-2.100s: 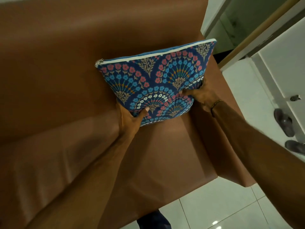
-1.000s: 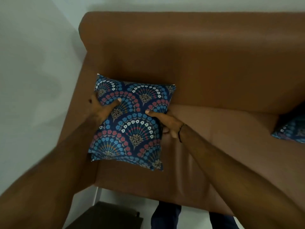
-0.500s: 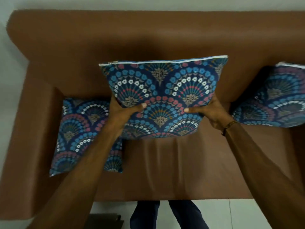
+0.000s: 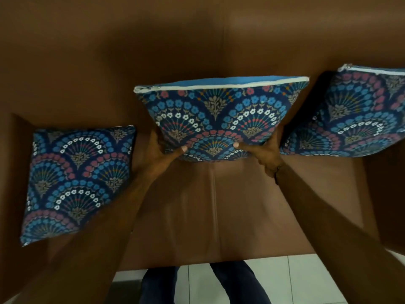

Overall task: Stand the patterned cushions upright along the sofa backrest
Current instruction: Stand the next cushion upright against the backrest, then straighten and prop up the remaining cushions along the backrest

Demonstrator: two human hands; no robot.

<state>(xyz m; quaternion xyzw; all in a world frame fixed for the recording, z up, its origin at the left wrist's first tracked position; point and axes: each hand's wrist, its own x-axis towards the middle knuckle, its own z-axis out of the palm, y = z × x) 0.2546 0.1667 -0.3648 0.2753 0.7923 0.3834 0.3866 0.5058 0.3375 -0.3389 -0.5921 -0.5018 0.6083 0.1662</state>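
Three blue fan-patterned cushions sit on a brown sofa. The middle cushion (image 4: 219, 115) stands upright against the backrest (image 4: 153, 51), zip edge on top. My left hand (image 4: 162, 152) grips its lower left corner and my right hand (image 4: 263, 152) grips its lower right corner, thumbs pressed on the front. The left cushion (image 4: 76, 178) lies flat on the seat by the left armrest. The right cushion (image 4: 355, 115) leans upright against the backrest, partly cut off by the frame edge.
The brown seat (image 4: 214, 205) spreads in front of the middle cushion. The right armrest (image 4: 385, 194) and left armrest (image 4: 11, 172) bound the seat. White floor tiles (image 4: 295, 279) and my dark trouser legs (image 4: 236, 284) show below the sofa's front edge.
Both hands moved from the left cushion, now lying flat, to the middle cushion. Since half a second ago the view has come closer, with the middle cushion still held upright against the backrest.
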